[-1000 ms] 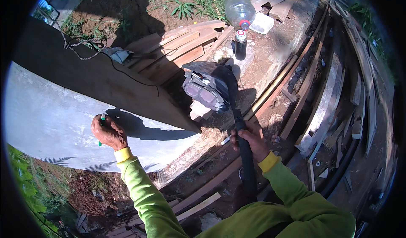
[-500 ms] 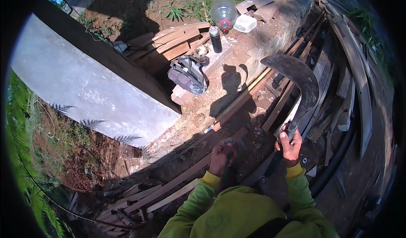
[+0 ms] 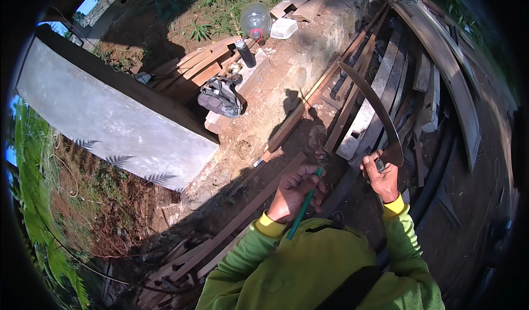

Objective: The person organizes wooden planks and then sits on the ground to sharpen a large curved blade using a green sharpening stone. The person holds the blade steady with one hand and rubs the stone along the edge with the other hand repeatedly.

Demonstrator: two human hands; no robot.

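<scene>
My right hand (image 3: pixel 383 181) is closed round the dark handle (image 3: pixel 379 164) of a machete with a broad, hooked blade (image 3: pixel 379 101). The blade rises from my fist, and its tip curves toward the left. In front of my chest, my left hand (image 3: pixel 293 192) pinches a slim green pencil (image 3: pixel 305 206) between thumb and fingers. The pencil slants, its upper end near the fingertips and its lower end against my green shirt. Blade and pencil are apart.
Long boards (image 3: pixel 380 84) are stacked at the right, beside black pipes (image 3: pixel 438 172). More planks (image 3: pixel 231 230) lie at lower left. On the ledge ahead stand a backpack (image 3: pixel 219 98), a black flask (image 3: pixel 246 54), a clear jug (image 3: pixel 255 19) and a white box (image 3: pixel 284 28). A grey slab (image 3: pixel 121 128) is at left.
The machete has turned, so its blade appears narrower and sits lower. My left hand has turned and come slightly closer, showing more of the pencil. The surroundings shift left and up with my head.
</scene>
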